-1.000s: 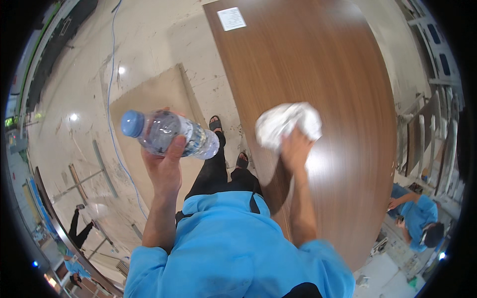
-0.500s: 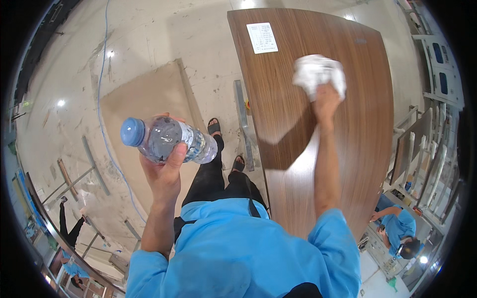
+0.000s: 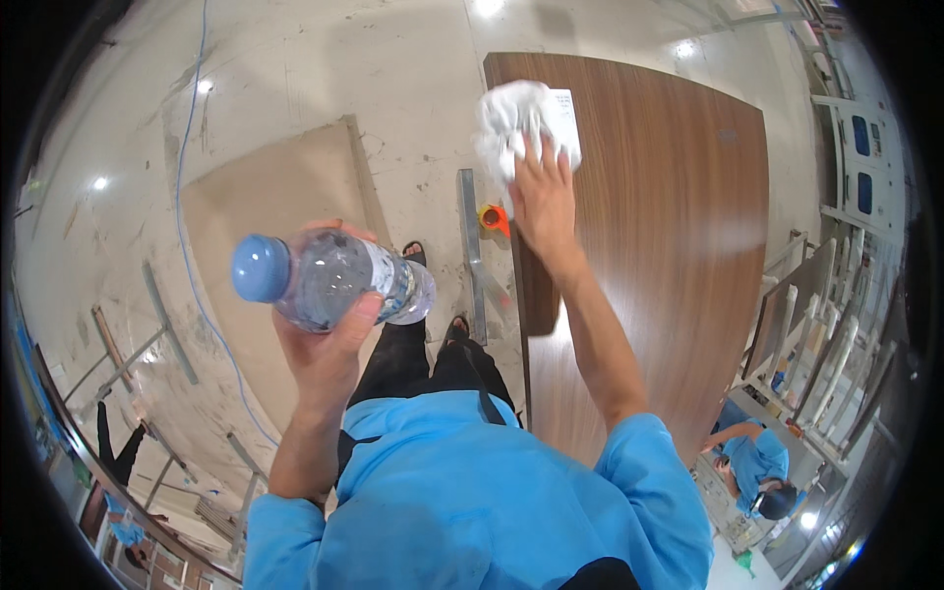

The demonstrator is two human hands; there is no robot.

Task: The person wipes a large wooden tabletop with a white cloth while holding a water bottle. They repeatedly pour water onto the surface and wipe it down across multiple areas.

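Note:
My left hand [image 3: 329,359] is wrapped round a clear plastic bottle [image 3: 326,275] with a blue cap, tilted so that its cap points left. The bottle has a pale label and is held over the floor, left of the board. My right hand [image 3: 546,202] presses a bunched white cloth [image 3: 503,123] on the far left corner of a brown wood-grain board [image 3: 669,187]. Its fingers lie over the cloth, which overhangs the board's left edge. Partly hidden by the cloth and fingers is a white printed sticker [image 3: 565,116] on the board.
An orange tape roll [image 3: 494,218] and a metal bar [image 3: 470,256] lie on the floor beside the board. A tan sheet [image 3: 265,206] and a blue cable [image 3: 185,187] are to the left. At lower right another person [image 3: 757,462] works near racks of boards [image 3: 806,305].
My right hand has swept the cloth left across the board, from its middle to the far left corner, over part of the sticker. The left hand still holds the bottle in nearly the same place.

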